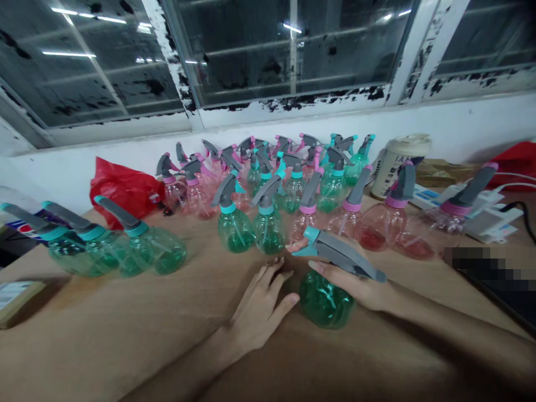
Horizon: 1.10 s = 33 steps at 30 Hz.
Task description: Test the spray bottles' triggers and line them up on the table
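Note:
A green spray bottle with a grey and turquoise trigger head stands upright near the table's front, its nozzle pointing left. Around its neck, just below the head, my right hand is closed; some fingers are hidden behind the bottle. Left of it, my left hand rests low over the table with fingers stretched and apart, holding nothing. Its thumb lies close to the bottle's side. Just beyond my hands stand two more green spray bottles, with a pink spray bottle beside them.
Several green bottles stand at left, blurred. Many pink and green bottles crowd the back, by a red plastic bag. At right are pink bottles, a paper cup, power strips and a dark, partly pixelated object.

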Tool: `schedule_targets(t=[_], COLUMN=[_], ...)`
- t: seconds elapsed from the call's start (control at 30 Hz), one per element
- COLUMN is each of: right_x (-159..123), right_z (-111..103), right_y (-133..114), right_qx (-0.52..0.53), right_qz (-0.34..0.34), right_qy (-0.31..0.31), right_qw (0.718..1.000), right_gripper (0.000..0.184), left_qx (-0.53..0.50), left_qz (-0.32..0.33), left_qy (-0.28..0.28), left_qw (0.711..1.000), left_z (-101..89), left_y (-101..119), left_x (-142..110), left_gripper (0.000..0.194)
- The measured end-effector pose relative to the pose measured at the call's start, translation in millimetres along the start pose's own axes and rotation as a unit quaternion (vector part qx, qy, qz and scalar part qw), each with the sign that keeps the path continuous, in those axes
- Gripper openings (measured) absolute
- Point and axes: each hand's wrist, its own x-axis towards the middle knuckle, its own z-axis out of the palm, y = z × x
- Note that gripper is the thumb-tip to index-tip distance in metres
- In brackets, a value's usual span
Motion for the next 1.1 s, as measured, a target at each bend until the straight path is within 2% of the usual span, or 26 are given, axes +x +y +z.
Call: schedule_targets(t=[0.27, 0.67, 1.1], right_x=[0.2, -0.2, 0.7], right_z=[1.2, -0.2, -1.9], right_y=[-0.5, 2.2, 6.0], right_qx=[0.004, 0.022, 0.057], right_qz=[0.004, -0.010, -0.014], right_qy=[0.008, -0.001, -0.020], right_qw=[1.000, 1.000, 0.998], right_gripper=[0.038, 0.033, 0.030], left_qx=[-0.011, -0.024, -0.042], left_qz=[0.008, 0.003, -0.008], left_qy=[0.016, 0.004, 0.023], left_qw=[1.000, 1.000, 0.999], left_z=[0.6, 0.2, 3.1], left_y=[-0.1, -1.8, -1.5], left_x=[0.1, 0.0, -1.5], left_gripper=[0.039, 0.039, 0.043])
